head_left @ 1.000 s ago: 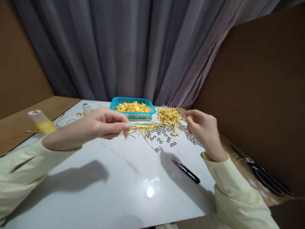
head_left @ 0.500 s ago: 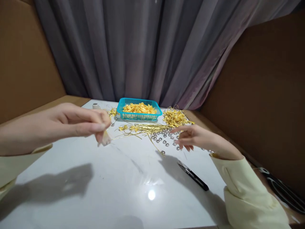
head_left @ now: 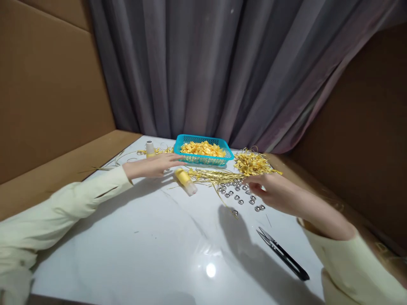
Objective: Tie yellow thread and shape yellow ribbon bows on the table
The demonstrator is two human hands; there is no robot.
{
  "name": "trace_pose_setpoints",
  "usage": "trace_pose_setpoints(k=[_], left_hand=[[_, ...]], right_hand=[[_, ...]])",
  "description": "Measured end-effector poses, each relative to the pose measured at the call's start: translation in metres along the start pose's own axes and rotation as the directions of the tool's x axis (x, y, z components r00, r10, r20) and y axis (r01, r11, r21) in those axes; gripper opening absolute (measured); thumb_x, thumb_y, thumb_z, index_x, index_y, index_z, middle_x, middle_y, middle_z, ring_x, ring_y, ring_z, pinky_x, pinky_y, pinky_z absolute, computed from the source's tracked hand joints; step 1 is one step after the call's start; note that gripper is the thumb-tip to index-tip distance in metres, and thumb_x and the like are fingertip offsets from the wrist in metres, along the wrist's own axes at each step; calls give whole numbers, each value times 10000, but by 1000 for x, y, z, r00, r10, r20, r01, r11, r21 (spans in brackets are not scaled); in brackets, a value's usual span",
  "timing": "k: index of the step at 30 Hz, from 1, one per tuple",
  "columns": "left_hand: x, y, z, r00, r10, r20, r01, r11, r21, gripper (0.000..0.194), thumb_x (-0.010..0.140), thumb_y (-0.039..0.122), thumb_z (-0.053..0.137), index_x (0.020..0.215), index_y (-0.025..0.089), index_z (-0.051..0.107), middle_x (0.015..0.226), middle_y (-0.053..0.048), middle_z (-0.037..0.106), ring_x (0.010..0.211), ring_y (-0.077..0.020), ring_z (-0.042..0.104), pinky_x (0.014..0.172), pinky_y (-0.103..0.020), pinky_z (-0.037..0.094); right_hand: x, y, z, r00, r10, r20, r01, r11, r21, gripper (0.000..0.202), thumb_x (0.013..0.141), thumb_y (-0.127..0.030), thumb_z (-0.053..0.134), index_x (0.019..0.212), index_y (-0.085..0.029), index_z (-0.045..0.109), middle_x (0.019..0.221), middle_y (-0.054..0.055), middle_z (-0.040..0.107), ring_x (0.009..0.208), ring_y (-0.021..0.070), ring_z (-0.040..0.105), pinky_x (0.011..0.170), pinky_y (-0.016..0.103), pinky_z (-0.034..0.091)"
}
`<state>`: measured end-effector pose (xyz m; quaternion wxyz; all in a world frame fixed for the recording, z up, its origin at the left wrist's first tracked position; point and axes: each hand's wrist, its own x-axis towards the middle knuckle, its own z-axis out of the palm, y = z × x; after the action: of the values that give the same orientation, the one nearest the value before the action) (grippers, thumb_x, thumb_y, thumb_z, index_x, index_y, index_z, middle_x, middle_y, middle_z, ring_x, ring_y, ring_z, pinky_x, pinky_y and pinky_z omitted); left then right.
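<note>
My left hand (head_left: 155, 165) reaches over the table's left side, fingers stretched out and holding nothing. Just right of its fingertips lies a small yellow bottle-like thing (head_left: 182, 176) with a translucent end, tilted toward me. My right hand (head_left: 270, 187) hovers at the silver beads (head_left: 241, 201), its fingers bent down with a gap by the thumb. Those fingertips are near the right end of a bundle of thin gold wires (head_left: 213, 175); whether they touch it I cannot tell.
Behind the wires stands a turquoise basket (head_left: 206, 159) of yellow petal-like pieces. A heap of gold sprays (head_left: 252, 163) is to its right. An upright pale-capped yellow container (head_left: 149, 148) is at back left. Black thread snips (head_left: 284, 256) lie at front right.
The yellow bottle-like thing, apparently held by my left hand before, now lies on the table. My left hand has opened and moved forward and right. The view has shifted.
</note>
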<state>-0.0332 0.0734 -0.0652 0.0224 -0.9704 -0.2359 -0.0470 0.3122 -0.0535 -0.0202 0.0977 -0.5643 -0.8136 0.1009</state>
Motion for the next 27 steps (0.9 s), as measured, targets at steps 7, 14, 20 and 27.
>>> trace_pose_setpoints(k=[7, 14, 20, 27], left_hand=[[30, 24, 13, 994, 96, 52, -103, 983, 153, 367, 744, 38, 531, 1079, 174, 598, 1188, -108, 638, 1242, -270, 469, 1027, -441, 298], [5, 26, 20, 997, -43, 62, 35, 991, 131, 138, 825, 200, 546, 942, 153, 602, 904, -80, 631, 841, -231, 589, 806, -355, 408], [-17, 41, 8, 998, -62, 13, 62, 998, 18, 93, 765, 153, 542, 853, 160, 512, 882, -61, 541, 712, -180, 545, 600, -275, 414], [-45, 43, -4, 975, -77, -207, 69, 997, -43, 196, 834, 186, 497, 1029, 190, 518, 1048, -100, 537, 832, -203, 580, 680, -296, 480]], right_hand=[[57, -50, 51, 994, -28, 104, 20, 997, 78, 223, 912, -265, 520, 787, -129, 645, 758, 56, 647, 642, 127, 535, 580, 224, 341], [93, -62, 103, 999, 7, 36, -11, 995, 98, 143, 856, -245, 622, 874, -106, 652, 882, 115, 643, 794, 197, 581, 633, 239, 355], [96, -66, 105, 999, -44, -12, 46, 981, 190, 108, 912, -159, 539, 857, -117, 622, 913, 100, 626, 857, 175, 565, 726, 241, 369], [82, -85, 75, 991, -85, 106, 5, 805, 594, 230, 980, -319, 434, 991, -119, 547, 828, 52, 625, 747, 130, 586, 612, 213, 413]])
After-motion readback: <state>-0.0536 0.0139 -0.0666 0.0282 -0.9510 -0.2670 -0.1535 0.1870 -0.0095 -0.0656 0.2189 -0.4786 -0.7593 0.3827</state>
